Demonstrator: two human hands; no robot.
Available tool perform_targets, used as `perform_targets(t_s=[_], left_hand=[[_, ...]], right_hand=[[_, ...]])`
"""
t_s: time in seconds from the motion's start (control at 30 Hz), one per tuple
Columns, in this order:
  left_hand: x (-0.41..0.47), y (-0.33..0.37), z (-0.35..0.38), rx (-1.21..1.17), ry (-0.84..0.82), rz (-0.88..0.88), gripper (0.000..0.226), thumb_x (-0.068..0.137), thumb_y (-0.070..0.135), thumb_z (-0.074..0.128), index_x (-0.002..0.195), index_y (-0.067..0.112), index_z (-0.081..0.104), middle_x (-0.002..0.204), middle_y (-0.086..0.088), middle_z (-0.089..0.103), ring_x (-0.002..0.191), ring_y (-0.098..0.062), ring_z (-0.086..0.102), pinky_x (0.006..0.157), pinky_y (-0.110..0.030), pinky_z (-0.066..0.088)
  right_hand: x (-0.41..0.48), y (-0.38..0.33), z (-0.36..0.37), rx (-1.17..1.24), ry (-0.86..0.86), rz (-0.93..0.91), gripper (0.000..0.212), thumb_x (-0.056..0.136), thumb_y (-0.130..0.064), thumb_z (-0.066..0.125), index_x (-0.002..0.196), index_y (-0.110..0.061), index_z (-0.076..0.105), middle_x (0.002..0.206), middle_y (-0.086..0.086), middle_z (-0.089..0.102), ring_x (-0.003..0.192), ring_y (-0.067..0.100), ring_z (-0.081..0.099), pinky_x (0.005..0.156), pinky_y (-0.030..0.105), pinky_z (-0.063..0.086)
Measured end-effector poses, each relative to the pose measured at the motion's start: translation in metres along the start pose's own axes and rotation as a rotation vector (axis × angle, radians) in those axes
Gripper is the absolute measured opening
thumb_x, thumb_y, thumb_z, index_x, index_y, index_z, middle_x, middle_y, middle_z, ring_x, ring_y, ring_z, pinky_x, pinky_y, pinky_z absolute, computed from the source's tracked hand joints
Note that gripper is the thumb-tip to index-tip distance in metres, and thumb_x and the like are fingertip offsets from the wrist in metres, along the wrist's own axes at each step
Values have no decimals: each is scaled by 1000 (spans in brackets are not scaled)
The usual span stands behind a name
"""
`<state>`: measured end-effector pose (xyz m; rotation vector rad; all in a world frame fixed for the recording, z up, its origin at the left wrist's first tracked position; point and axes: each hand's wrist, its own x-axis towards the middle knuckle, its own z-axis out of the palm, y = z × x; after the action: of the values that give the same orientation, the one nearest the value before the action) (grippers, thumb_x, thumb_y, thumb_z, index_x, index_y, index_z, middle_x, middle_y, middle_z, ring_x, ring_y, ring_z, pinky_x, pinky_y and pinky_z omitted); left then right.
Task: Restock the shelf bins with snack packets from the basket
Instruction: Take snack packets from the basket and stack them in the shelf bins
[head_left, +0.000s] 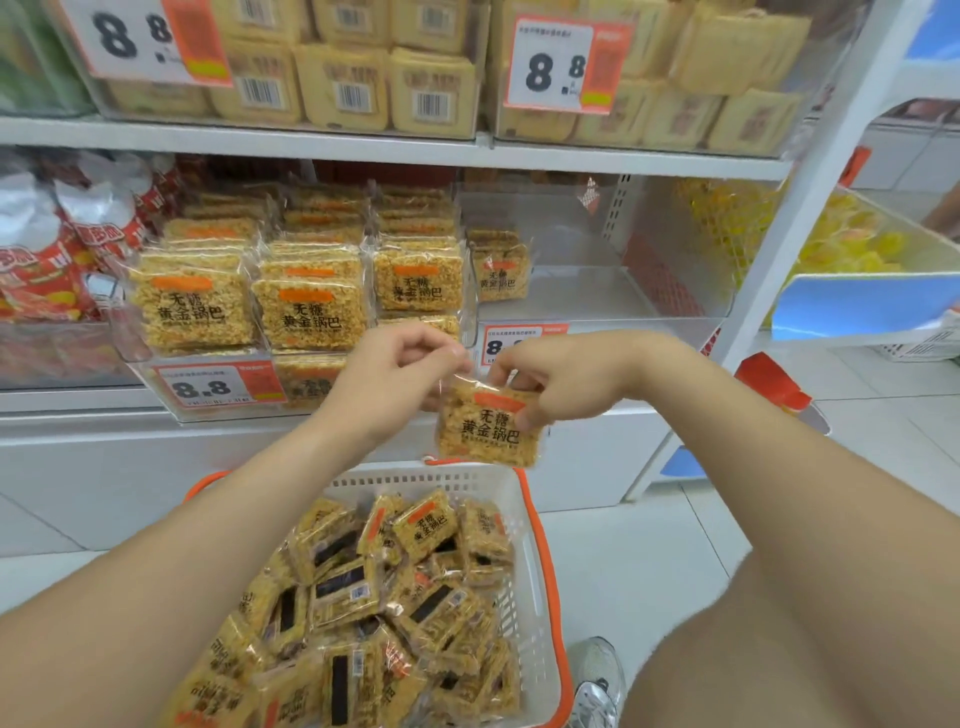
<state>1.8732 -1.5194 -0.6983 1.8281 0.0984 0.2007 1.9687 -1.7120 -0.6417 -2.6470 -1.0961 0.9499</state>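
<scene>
Left bin (249, 312) is packed full; our left hand (395, 374) pinches the clear top seal of one packet (488, 431), held just above the basket (441, 480); our right hand (561, 379) has its grip closed on the packet's upper corner; looks light, crinkly and crumbly, so we'd hold the edges, not squeeze; the right bin (597, 291) is nearly bare.
</scene>
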Motion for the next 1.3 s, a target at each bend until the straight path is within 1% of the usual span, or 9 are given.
perform_targets(t_s=[0.13, 0.3, 0.4, 0.53, 0.73, 0.8, 0.93, 1.13, 1.3], left_hand=[[1, 6, -9, -29, 20, -67, 10, 95, 8, 74, 103, 11, 79, 88, -15, 80, 89, -36, 76, 84, -46, 66], [0, 7, -4, -46, 31, -20, 15, 93, 11, 80, 107, 13, 79, 90, -5, 81, 88, -28, 79, 81, -43, 67], [5, 10, 2, 4, 116, 102, 10, 96, 17, 78, 106, 15, 79, 89, 2, 81, 85, -16, 78, 80, -40, 66], [13, 11, 7, 489, 251, 470, 10, 98, 16, 68, 103, 21, 75, 93, 14, 72, 87, -4, 67, 78, -30, 59], [28, -8, 22, 1105, 79, 757, 46, 85, -2, 68, 129, 11, 67, 141, -5, 59, 121, -33, 48, 96, -48, 45], [29, -15, 25, 1296, 28, 771, 66, 80, -3, 65, 144, 11, 56, 160, -10, 44, 135, -42, 38, 103, -53, 37], [31, -24, 27, 1509, 17, 700, 90, 76, 2, 69, 159, 15, 37, 171, -15, 23, 149, -51, 22, 109, -62, 25], [36, -34, 26, 1563, 58, 665, 88, 77, 12, 72, 158, 18, 39, 164, -9, 34, 140, -48, 38, 109, -61, 25], [40, -34, 27, 1536, 24, 665, 58, 72, 10, 71, 129, 20, 63, 161, -7, 37, 134, -43, 43, 107, -63, 27]], right_hand=[[-2, 5, -4, 157, 33, -33, 31, 100, -12, 68, 127, -23, 57, 113, -3, 75, 105, 22, 72, 94, 44, 60], [0, 5, -7, 233, 88, -45, 19, 96, -15, 64, 115, -16, 68, 105, 5, 74, 92, 18, 70, 81, 42, 59], [-1, 8, -18, 265, 334, -74, 26, 91, -23, 58, 85, 1, 64, 75, 8, 54, 69, 21, 49, 66, 41, 40], [1, 18, -36, 458, 768, 17, 33, 86, -35, 52, 62, -16, 40, 59, 0, 31, 59, 17, 28, 59, 35, 23], [37, 41, -44, 583, 1112, 169, 31, 92, -34, 51, 68, -14, 50, 65, 1, 49, 61, 15, 41, 62, 34, 36], [57, 53, -47, 482, 1124, 166, 31, 98, -36, 49, 95, -9, 66, 84, 5, 64, 80, 21, 56, 71, 38, 41], [99, 79, -55, 223, 970, 219, 37, 104, -38, 51, 137, -21, 57, 126, 12, 68, 120, 41, 57, 100, 48, 48], [140, 97, -63, 37, 747, 238, 39, 104, -25, 60, 143, -24, 58, 132, 19, 63, 119, 42, 59, 100, 44, 51], [180, 93, -70, -134, 687, 304, 41, 101, -31, 61, 134, -8, 55, 129, 20, 57, 119, 39, 50, 94, 38, 40]])
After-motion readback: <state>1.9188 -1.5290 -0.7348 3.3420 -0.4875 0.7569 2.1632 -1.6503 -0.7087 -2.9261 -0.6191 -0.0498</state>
